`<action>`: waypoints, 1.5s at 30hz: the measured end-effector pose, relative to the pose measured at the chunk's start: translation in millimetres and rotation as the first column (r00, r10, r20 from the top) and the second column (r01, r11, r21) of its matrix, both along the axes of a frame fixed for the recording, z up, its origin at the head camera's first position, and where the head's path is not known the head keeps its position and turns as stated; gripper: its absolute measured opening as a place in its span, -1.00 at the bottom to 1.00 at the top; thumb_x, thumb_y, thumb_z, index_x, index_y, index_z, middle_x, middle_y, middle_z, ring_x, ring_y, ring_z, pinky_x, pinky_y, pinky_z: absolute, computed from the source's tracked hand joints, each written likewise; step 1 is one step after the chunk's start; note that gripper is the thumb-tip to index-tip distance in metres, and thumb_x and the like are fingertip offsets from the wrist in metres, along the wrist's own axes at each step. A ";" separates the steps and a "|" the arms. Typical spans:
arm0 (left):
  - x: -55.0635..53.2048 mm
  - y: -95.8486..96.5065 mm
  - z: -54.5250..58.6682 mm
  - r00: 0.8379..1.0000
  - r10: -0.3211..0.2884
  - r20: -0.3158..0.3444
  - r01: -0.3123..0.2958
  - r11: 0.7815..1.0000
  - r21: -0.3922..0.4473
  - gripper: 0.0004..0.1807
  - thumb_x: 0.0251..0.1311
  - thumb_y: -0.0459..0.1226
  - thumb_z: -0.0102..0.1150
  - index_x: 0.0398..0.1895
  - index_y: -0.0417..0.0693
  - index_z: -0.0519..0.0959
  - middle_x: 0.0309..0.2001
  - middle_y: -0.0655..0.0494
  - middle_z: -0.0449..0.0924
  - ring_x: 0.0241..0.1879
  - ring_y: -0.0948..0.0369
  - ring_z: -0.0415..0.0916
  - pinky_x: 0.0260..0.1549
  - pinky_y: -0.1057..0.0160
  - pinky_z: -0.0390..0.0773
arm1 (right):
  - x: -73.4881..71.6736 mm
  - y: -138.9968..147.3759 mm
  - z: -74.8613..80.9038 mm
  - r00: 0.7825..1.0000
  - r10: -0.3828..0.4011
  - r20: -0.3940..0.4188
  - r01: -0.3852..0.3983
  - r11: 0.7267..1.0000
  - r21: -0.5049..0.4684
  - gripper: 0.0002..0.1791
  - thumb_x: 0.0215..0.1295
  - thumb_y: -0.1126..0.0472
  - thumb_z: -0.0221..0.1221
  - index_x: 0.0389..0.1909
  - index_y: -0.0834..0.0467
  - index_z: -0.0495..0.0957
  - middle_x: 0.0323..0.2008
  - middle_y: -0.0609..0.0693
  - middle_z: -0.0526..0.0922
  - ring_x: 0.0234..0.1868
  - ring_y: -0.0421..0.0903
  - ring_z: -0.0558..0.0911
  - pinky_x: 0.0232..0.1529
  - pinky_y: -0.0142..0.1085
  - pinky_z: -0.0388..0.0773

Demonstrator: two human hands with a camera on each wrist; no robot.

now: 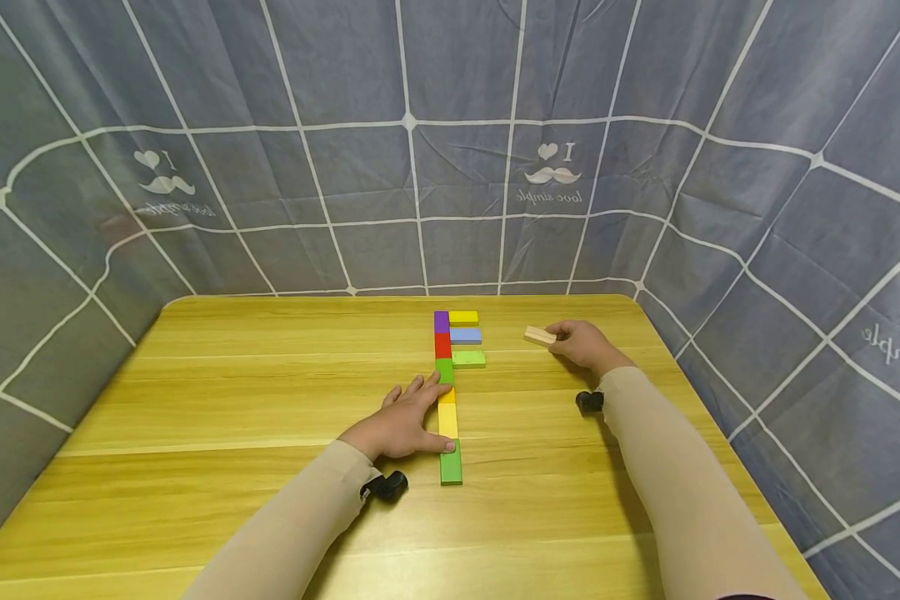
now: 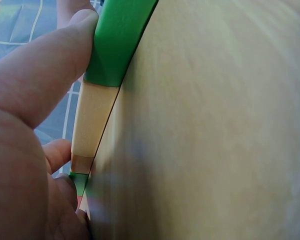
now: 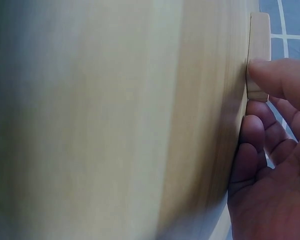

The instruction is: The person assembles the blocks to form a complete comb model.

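Observation:
A column of coloured blocks runs away from me on the wooden table: a near green block [image 1: 451, 468], a pale yellow block [image 1: 447, 421], an orange block [image 1: 448, 397], another green block [image 1: 444, 370], a red block [image 1: 442, 345] and a purple block [image 1: 441, 322]. My left hand [image 1: 403, 423] rests along the column's left side, fingers spread, its thumb touching the near green block and its index finger by the orange one. To the right, my right hand [image 1: 585, 346] pinches a plain wooden block [image 3: 260, 40] low over the table, thumb on its side.
Three blocks stick out rightward from the column's far half: a yellow block [image 1: 463, 317], a light blue block [image 1: 466, 336] and a light green block [image 1: 468, 360]. A grey-blue curtain [image 1: 457, 175] with white lines hangs behind the table [image 1: 232, 400] and at both sides.

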State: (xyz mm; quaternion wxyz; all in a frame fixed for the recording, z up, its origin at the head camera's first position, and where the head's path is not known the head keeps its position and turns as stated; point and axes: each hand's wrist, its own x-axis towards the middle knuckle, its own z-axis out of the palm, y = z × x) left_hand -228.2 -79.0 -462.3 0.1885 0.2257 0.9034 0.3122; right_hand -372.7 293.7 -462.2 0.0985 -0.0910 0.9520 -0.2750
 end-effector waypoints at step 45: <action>-2.2 2.1 -4.0 1.000 0.000 -0.011 0.000 1.000 -0.011 0.09 0.21 0.20 0.43 0.71 0.13 0.11 0.75 0.03 -0.26 0.73 -0.06 -0.37 0.62 -0.26 -0.42 | 42.2 -45.2 23.3 0.977 0.192 -0.090 -0.202 0.971 -0.125 -0.52 0.40 0.21 0.22 0.31 0.20 0.61 0.22 0.20 0.62 -0.02 0.05 0.61 0.03 -0.08 0.59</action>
